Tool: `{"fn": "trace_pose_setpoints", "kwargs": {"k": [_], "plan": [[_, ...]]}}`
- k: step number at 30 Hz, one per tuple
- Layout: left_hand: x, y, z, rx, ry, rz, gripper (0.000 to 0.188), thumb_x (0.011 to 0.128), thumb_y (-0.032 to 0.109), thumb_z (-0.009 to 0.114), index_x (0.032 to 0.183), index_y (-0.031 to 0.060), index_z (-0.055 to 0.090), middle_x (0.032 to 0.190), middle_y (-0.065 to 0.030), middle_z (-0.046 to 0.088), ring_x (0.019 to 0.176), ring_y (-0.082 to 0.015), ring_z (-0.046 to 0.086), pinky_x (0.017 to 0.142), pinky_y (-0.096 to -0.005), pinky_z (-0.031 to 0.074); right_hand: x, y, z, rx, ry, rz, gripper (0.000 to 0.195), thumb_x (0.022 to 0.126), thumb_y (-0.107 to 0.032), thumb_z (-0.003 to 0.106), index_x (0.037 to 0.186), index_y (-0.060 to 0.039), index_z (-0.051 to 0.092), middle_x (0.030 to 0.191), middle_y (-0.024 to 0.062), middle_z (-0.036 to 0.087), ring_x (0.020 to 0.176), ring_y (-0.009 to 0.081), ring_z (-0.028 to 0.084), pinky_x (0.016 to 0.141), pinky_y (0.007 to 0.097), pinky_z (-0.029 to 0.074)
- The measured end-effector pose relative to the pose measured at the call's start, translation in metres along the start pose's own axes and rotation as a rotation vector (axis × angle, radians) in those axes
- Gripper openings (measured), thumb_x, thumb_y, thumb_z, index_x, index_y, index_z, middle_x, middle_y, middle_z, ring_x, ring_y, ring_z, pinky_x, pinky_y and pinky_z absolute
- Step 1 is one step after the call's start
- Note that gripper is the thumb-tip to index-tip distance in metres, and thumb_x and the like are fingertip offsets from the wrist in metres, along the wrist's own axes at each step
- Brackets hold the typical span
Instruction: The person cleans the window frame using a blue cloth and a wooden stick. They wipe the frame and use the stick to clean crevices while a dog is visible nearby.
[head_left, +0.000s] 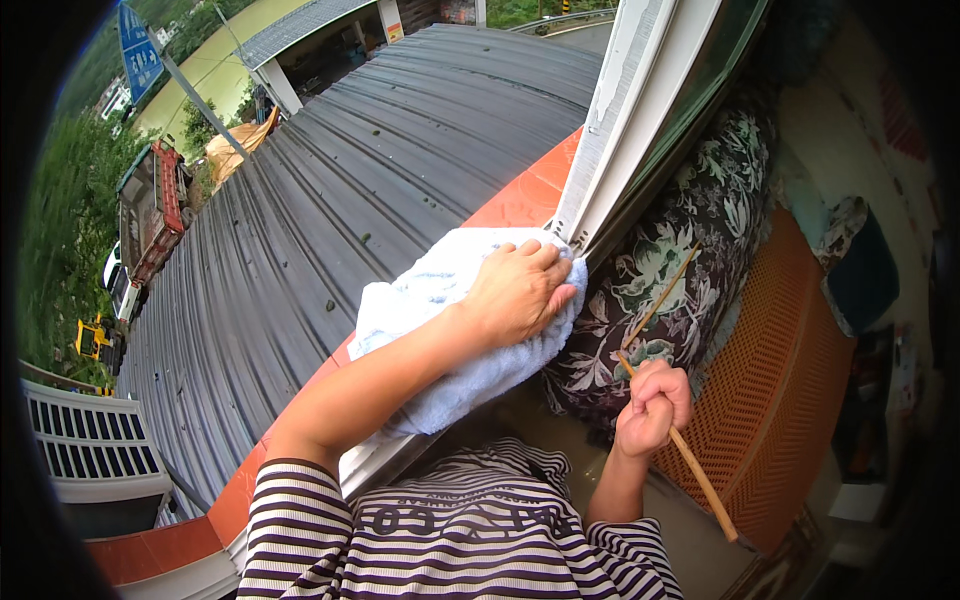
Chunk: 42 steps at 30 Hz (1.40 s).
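Observation:
My left hand (523, 291) is on a pale blue-white terry towel (420, 270), fingers curled over it. The cloth is bunched across the lower track of a sliding window, near the foot of the white window frame (607, 127), and hides part of the track (364, 465). A slim wooden stick (701, 469) passes through my right hand (655, 405), which is closed around it. Past the stick's tip, a thinner wooden piece (660, 296) points off at an angle over dark floral fabric (645, 270); whether the two are joined I cannot tell.
Outside, an orange tiled ledge (525, 195) borders a dark corrugated metal roof (315, 195). A white slatted unit (94, 442) stands at lower left. Indoors, an orange woven-pattern surface (780, 375) lies beyond the floral fabric. A truck (150, 210) is parked below.

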<state>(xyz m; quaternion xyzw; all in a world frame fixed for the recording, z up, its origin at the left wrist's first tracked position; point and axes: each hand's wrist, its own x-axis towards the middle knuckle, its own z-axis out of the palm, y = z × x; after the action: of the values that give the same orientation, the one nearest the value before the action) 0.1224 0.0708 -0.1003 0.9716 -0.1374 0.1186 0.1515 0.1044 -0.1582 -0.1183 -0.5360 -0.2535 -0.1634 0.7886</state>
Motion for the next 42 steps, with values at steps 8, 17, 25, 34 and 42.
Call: {"fn": "trace_pose_setpoints", "kwargs": {"k": [8,17,25,34,42], "plan": [[0.013,-0.002,0.005,-0.021,0.095,-0.019,0.039,0.098,0.034,0.059,0.117,0.0008,0.062,0.099,-0.0108,0.060,0.093,-0.0299,0.060,0.078,-0.0443,0.047,-0.005,-0.005,-0.003,-0.092,0.004,0.061,0.014,0.075,0.004,0.036,0.071,-0.0043,0.047,0.058,0.0003,0.038,0.055,0.0081,0.030,0.058,0.0257,0.026],[0.001,-0.012,0.000,-0.447,0.234,-0.171,0.025,0.098,0.017,0.058,0.116,0.0007,0.063,0.106,-0.0155,0.065,0.102,-0.0361,0.063,0.090,-0.0446,0.049,-0.006,-0.003,-0.012,-0.104,0.015,-0.004,0.011,0.070,0.005,0.039,0.070,0.0013,0.049,0.057,0.0061,0.044,0.050,0.0112,0.036,0.049,0.0261,0.027],[0.004,-0.011,0.008,-0.181,0.173,0.044,0.032,0.098,0.018,0.056,0.124,0.0006,0.063,0.114,-0.0140,0.065,0.107,-0.0337,0.061,0.096,-0.0448,0.047,0.014,0.003,0.026,0.033,-0.135,-0.191,0.005,0.072,0.000,0.043,0.072,-0.0020,0.047,0.057,0.0063,0.043,0.050,0.0124,0.032,0.050,0.0289,0.026],[0.016,-0.002,0.002,-0.097,0.048,-0.060,0.035,0.095,0.021,0.060,0.124,0.0016,0.064,0.116,-0.0115,0.063,0.105,-0.0307,0.058,0.092,-0.0427,0.046,0.034,0.013,0.069,-0.021,-0.249,-0.369,0.003,0.070,-0.001,0.046,0.071,-0.0003,0.049,0.053,0.0079,0.045,0.042,0.0154,0.036,0.042,0.0287,0.027],[0.009,-0.007,0.009,-0.056,0.164,-0.012,0.036,0.096,0.025,0.059,0.124,0.0026,0.065,0.118,-0.0094,0.063,0.105,-0.0282,0.058,0.091,-0.0435,0.045,0.020,0.015,0.057,0.041,-0.168,-0.232,0.005,0.071,0.002,0.043,0.069,-0.0006,0.047,0.055,0.0056,0.041,0.045,0.0124,0.031,0.047,0.0291,0.024]]}}
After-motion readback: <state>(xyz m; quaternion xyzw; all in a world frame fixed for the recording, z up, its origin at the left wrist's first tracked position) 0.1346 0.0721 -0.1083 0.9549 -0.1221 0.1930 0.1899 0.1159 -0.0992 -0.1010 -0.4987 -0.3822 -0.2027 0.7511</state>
